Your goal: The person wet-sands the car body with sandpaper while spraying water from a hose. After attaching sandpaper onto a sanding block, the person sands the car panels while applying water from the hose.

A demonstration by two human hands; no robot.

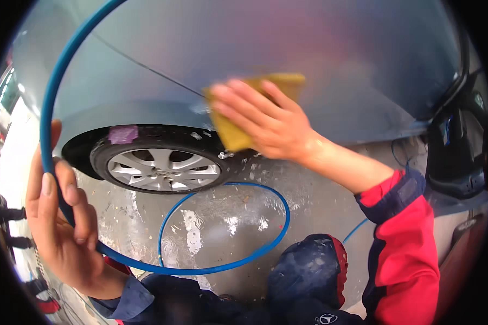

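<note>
My right hand [276,130] lies with its fingers stretched flat over a yellow cloth [230,131], holding it against the grey-blue car body panel [336,70] above the rear of the wheel arch. Motion blurs the fingertips and the cloth's upper edge. On the left, my left hand [65,238] is raised with its fingers curled around a blue hose [50,92]. From this grip the hose arches up past the top of the view, and its other part runs down in front of my body into a loop.
Below the panel is a car wheel [162,169] with silver spokes and a purple patch [123,134] on its tyre. The grey floor [222,233] has wet, whitish marks. At the right stands a dark car part [458,157]. My bent knee [306,271] is near the lower edge.
</note>
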